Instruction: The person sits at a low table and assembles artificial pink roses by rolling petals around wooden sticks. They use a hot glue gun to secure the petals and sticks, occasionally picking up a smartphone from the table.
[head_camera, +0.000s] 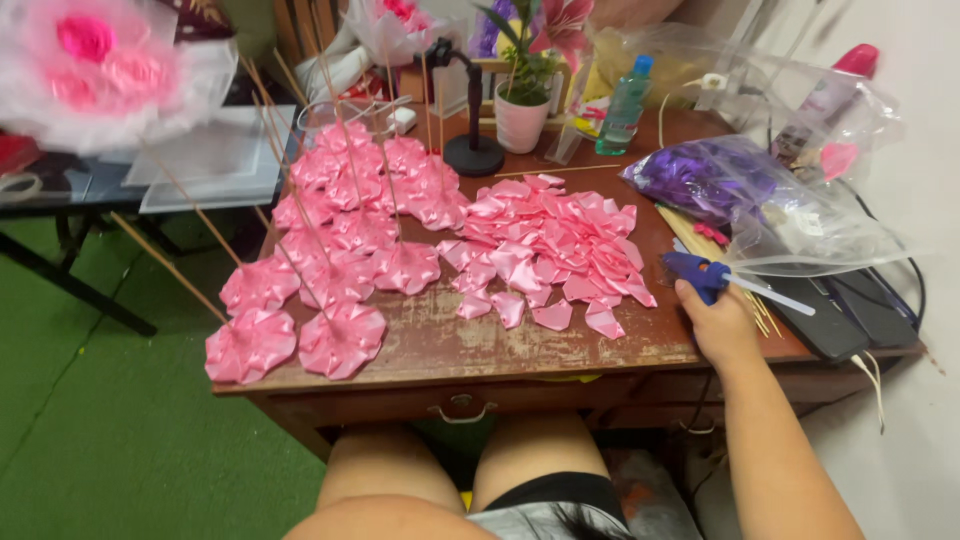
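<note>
Bare knees sat under the worn desk (430, 345). Loose pink petals (550, 250) lay piled just left of the right hand (718, 325), which gripped a blue glue gun (700, 272), its long axis pointing right. Left hand out of view.

Blue glue gun (700, 272), table's right edge
</note>
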